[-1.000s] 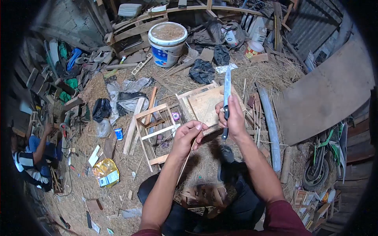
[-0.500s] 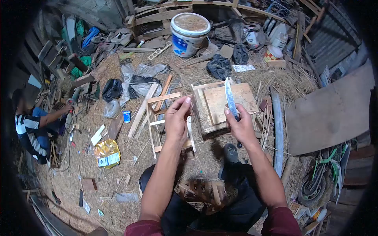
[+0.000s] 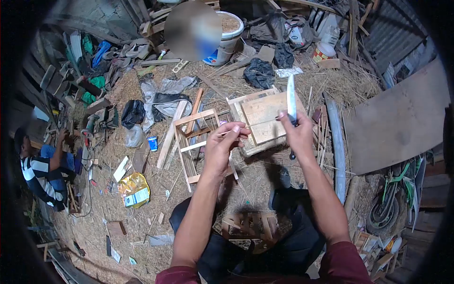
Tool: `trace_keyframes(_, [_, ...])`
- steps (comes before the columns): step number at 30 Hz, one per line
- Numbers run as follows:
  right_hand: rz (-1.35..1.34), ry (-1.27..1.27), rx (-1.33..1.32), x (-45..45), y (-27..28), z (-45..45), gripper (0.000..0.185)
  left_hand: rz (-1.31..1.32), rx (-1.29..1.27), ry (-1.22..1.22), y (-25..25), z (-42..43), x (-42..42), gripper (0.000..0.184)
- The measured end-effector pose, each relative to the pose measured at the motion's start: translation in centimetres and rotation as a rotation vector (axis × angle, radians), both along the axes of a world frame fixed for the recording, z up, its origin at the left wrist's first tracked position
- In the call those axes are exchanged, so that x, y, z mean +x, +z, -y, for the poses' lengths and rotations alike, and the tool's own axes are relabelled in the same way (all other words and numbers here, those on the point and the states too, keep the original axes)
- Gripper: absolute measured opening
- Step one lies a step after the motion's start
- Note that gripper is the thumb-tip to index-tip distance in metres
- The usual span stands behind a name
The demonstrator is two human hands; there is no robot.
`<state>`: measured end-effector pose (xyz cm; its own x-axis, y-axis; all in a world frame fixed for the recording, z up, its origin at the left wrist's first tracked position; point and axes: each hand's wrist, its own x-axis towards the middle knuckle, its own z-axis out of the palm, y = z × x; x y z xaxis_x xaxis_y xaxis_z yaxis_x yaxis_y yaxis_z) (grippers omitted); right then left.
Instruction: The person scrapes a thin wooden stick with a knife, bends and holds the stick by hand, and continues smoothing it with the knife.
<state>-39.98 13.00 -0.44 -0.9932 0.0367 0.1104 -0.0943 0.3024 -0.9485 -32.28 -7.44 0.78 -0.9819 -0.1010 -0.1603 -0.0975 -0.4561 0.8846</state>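
Note:
A knife (image 3: 291,97) with a pale blade and dark handle is gripped in my right hand (image 3: 300,136), its blade pointing up and away from me. My left hand (image 3: 220,151) pinches a thin stick (image 3: 261,123) between thumb and fingers. The stick reaches across toward the fingertips of my right hand; whether they touch it is hard to tell. Below and beyond both hands stands a wooden block-like stand with a flat board (image 3: 266,111) on top. Left of it, close to my left hand, lies an open wooden frame (image 3: 183,163).
A low slatted wooden piece (image 3: 250,226) sits between my legs. Further off stand a white-and-blue bucket (image 3: 228,45) and black plastic bags (image 3: 258,73). A co-worker (image 3: 45,175) crouches at far left. A large sheet (image 3: 402,123) and a wheel (image 3: 384,213) are at right.
My right hand and the knife have moved right. My left hand has lowered slightly and shifted right, with the thin stick now visible between my hands. The co-worker's arm has risen.

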Motion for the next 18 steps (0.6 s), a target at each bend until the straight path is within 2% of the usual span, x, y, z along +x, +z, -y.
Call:
trace_keyframes(2, [0.051,-0.018,-0.112,-0.7,0.2,-1.0,0.020,0.046,-0.076,-0.005,0.2,0.2,0.0,0.022])
trace_keyframes(4, [0.017,-0.061,-0.107,-1.6,-0.4,-1.8,0.019,0.124,-0.183,-0.012,0.4,0.4,-0.2,0.021])
trace_keyframes(7, [0.003,-0.038,-0.108,-2.5,-1.3,-2.4,0.019,0.167,-0.376,-0.242,-1.2,0.7,-0.4,0.020])
trace_keyframes(9, [0.046,0.038,0.025,-2.9,-2.4,-2.7,0.021,0.255,-0.539,-0.385,-1.2,0.2,-0.2,0.019])
trace_keyframes(12, [0.019,0.111,0.159,-2.9,-3.9,-2.9,0.028,0.248,-0.896,-0.455,-1.9,-1.7,0.1,0.018])
trace_keyframes(15, [-0.090,0.081,0.303,-2.7,-6.4,-3.0,0.031,0.248,-0.994,-0.383,-2.9,-2.2,0.1,0.018])
trace_keyframes(18, [0.045,0.250,0.456,-2.9,-6.9,-4.0,0.029,0.286,-1.052,-0.314,-4.0,-2.4,-0.4,0.020])
